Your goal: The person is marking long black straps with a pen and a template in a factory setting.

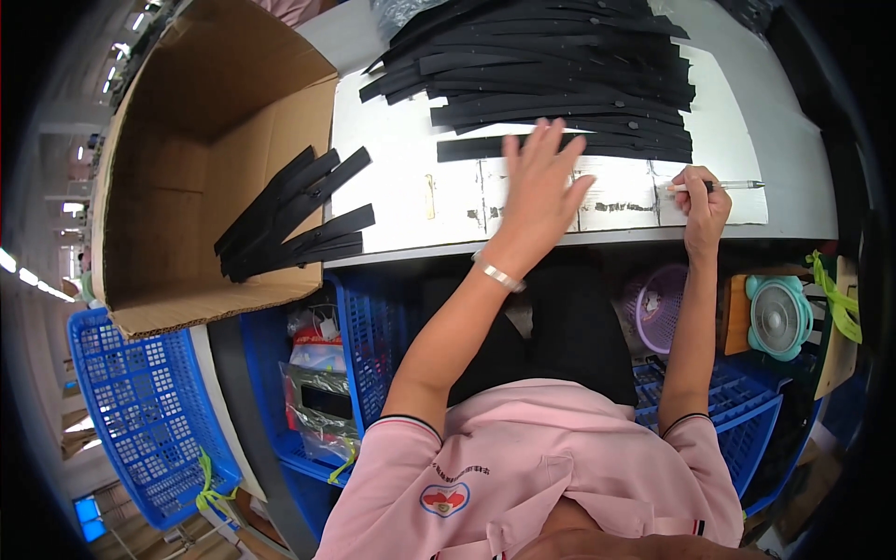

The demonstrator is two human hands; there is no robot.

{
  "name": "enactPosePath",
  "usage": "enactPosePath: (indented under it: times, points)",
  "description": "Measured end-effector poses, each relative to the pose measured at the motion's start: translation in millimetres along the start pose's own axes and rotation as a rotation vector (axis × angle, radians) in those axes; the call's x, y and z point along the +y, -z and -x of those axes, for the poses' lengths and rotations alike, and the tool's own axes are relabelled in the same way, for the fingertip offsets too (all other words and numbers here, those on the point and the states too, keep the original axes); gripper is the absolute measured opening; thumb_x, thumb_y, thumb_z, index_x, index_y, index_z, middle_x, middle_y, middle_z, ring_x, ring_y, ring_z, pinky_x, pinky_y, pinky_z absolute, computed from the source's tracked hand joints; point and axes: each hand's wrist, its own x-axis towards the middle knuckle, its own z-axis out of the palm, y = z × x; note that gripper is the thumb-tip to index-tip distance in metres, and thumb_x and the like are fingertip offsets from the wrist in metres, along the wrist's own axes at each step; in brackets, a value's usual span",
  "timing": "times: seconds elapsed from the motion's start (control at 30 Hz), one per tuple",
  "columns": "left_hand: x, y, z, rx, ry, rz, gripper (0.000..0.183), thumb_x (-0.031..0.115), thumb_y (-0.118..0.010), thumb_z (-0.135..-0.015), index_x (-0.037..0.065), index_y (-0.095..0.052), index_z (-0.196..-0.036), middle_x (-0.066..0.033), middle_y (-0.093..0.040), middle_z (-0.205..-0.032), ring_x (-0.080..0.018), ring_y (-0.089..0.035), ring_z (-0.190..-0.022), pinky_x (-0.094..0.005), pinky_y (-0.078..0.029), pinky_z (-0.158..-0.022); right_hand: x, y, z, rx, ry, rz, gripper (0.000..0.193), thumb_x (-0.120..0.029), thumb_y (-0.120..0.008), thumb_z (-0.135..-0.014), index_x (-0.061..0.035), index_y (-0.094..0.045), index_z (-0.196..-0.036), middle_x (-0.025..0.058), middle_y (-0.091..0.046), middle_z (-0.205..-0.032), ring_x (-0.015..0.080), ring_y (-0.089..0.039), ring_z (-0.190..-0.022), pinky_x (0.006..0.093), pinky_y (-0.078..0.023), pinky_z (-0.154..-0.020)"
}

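Note:
My left hand (543, 187) is spread out flat, its fingertips at the lower edge of a black fabric strip (471, 149). That strip lies crosswise, nearest to me, below a large heap of similar black strips (560, 65). Between the fingers of my right hand (702, 207) is a pen (742, 185), its clear barrel pointing right. The pen's other end is over a white board (616, 191) marked with dark vertical lines and smudges. Whether the pen touches the board I cannot tell.
An open cardboard box (168, 187) stands at the left, with several black strips (294, 219) lying over its near edge. Blue plastic baskets (149, 411) sit lower left and under the table. A purple basket (661, 308) and a teal fan (780, 317) are below at right.

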Motion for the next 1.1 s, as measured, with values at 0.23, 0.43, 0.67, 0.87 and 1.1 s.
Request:
enactPosePath:
  times: [0.23, 0.43, 0.67, 0.87, 1.1]
  points:
    - [-57, 120, 115, 0.13, 0.336, -0.554, 0.039, 0.02, -0.062, -0.1, 0.007, -0.065, -0.138, -0.0157, -0.053, -0.152, -0.0355, -0.041, -0.148, -0.0572, -0.018, -0.124, -9, 1, 2, 0.034, 0.001, -0.011, 0.02, -0.016, -0.065, -0.103, -0.0028, -0.072, -0.089, 0.001, -0.069, -0.084, 0.0034, -0.053, -0.067, 0.0195, -0.041, -0.06]
    - [-96, 157, 130, 0.313, 0.398, -0.422, 0.025, 0.015, -0.07, -0.097, 0.003, -0.074, -0.119, -0.0133, -0.071, -0.126, -0.0315, -0.061, -0.12, -0.0395, -0.047, -0.105, -14, -9, 0, 0.034, 0.003, -0.002, 0.022, -0.015, -0.064, -0.103, -0.0024, -0.072, -0.087, -0.0002, -0.068, -0.082, 0.003, -0.052, -0.066, 0.0195, -0.04, -0.059]
    - [-104, 143, 83, 0.322, 0.235, -0.484, 0.01, 0.01, -0.063, -0.101, 0.001, -0.068, -0.099, -0.0122, -0.071, -0.103, -0.0313, -0.066, -0.1, -0.0405, -0.05, -0.09, -18, -10, 4, 0.051, -0.027, -0.016, 0.021, -0.014, -0.065, -0.101, -0.0009, -0.072, -0.086, 0.0009, -0.07, -0.08, 0.0041, -0.056, -0.067, 0.0211, -0.046, -0.062]
    - [-54, 111, 29, 0.26, 0.184, -0.233, 0.009, 0.008, -0.063, -0.101, 0.0, -0.067, -0.1, -0.0109, -0.069, -0.099, -0.0277, -0.067, -0.09, -0.0347, -0.053, -0.081, -20, -11, 1, 0.035, -0.019, -0.006, 0.021, -0.015, -0.066, -0.101, 0.0, -0.073, -0.087, 0.0007, -0.07, -0.078, 0.0042, -0.058, -0.068, 0.0211, -0.047, -0.063]
    - [22, 2, -21, -0.055, -0.089, 0.097, 0.009, 0.006, -0.072, -0.093, 0.0, -0.073, -0.099, -0.0107, -0.071, -0.104, -0.0275, -0.07, -0.093, -0.0347, -0.056, -0.084, -19, -10, 2, 0.063, -0.044, 0.038, 0.022, -0.02, -0.064, -0.104, -0.0009, -0.075, -0.1, 0.0015, -0.071, -0.081, 0.0023, -0.056, -0.068, 0.0174, -0.044, -0.061]
